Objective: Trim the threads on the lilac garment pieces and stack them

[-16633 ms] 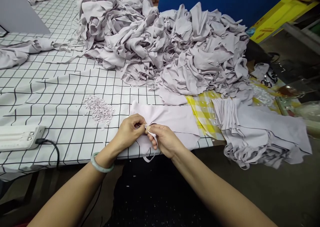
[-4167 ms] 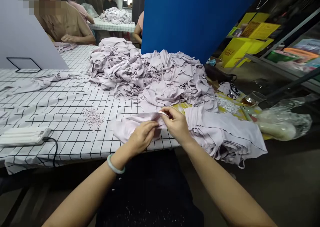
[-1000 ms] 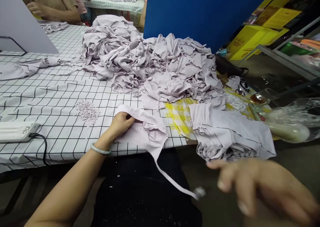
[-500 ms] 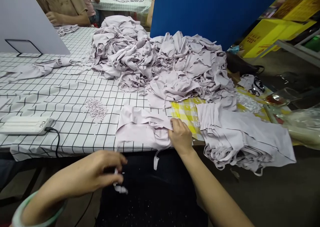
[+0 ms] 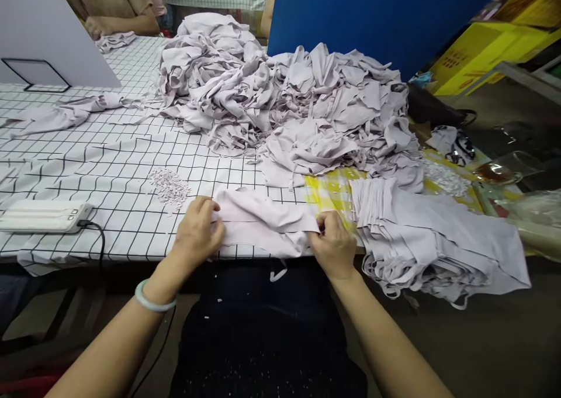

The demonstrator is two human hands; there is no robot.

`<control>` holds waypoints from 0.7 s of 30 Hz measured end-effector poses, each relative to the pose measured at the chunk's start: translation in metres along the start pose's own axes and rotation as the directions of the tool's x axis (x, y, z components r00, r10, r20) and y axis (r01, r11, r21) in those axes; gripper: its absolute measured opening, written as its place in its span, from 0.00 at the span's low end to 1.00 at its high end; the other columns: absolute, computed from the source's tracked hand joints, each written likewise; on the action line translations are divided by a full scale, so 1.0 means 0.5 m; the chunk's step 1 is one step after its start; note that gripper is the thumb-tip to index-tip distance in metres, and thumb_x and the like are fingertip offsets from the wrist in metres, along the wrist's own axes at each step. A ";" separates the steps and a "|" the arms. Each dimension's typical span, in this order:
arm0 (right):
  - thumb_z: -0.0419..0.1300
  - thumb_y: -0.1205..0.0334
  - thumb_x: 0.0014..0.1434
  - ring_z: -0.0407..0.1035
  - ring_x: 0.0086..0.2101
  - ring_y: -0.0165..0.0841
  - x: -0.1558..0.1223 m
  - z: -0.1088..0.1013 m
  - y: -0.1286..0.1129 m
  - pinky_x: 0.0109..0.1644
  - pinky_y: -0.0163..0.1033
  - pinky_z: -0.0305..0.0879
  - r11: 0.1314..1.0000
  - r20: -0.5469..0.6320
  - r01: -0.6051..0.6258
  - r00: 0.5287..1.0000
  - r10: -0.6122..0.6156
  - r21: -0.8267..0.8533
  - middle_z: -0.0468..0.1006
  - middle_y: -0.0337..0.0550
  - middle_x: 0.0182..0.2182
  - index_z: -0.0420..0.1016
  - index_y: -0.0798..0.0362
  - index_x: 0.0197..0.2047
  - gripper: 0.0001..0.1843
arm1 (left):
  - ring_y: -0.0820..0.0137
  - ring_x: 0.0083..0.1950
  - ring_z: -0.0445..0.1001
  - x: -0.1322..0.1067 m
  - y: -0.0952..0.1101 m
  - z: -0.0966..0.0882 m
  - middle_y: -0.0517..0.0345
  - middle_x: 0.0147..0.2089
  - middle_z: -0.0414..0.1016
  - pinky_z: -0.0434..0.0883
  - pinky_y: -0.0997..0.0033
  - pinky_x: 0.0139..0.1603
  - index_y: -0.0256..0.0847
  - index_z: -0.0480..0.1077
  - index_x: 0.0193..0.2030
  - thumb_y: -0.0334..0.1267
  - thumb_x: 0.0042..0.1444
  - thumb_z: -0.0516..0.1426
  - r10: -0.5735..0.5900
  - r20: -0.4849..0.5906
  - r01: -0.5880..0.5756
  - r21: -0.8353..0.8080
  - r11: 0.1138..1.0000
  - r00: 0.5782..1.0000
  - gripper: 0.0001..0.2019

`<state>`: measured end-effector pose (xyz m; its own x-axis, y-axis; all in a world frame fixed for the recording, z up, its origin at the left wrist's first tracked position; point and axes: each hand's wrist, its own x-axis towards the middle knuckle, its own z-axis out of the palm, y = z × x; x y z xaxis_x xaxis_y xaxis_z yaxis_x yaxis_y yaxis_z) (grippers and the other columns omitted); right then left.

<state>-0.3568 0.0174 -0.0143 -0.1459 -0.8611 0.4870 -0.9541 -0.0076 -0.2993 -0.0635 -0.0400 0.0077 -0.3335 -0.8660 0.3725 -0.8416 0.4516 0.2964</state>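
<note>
A pale lilac bra top [image 5: 263,220], a thin strap hanging from it, lies stretched sideways along the table's near edge. My left hand [image 5: 198,229] pinches its left end, with a pale green bangle on that wrist. At the opposite end, the fingers of my right hand [image 5: 335,245] are closed on the fabric. Just right of that hand is a neat stack of similar tops [image 5: 421,243], its straps drooping over the edge. Beyond my hands rises a large loose heap of the same garments [image 5: 245,88].
Small pale scraps [image 5: 170,187] are piled on the checked tablecloth [image 5: 127,211]. A white power bank [image 5: 44,217] with a black cable lies at left. A blue panel [image 5: 372,18] and a white panel [image 5: 48,30] stand behind. Another person's hand [image 5: 99,27] shows at the back left.
My left hand has moved up from below the table edge and taken the top's left end. The top is pulled straighter, and my right hand has shifted slightly right in view.
</note>
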 end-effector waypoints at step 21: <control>0.58 0.50 0.63 0.71 0.47 0.42 0.010 -0.049 0.035 0.51 0.48 0.68 0.926 0.315 -0.118 0.949 -0.002 0.359 0.76 0.48 0.47 0.70 0.48 0.51 0.17 | 0.58 0.47 0.70 0.068 -0.013 -0.020 0.47 0.45 0.74 0.69 0.57 0.48 0.40 0.72 0.38 0.41 0.57 0.57 0.007 0.239 0.009 -0.065 0.998 0.971 0.08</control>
<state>-0.3806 0.0255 0.0027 -0.0547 -0.9773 0.2045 -0.7725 -0.0883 -0.6289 -0.0651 -0.0705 0.0271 -0.4311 -0.8891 0.1540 -0.8152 0.4569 0.3559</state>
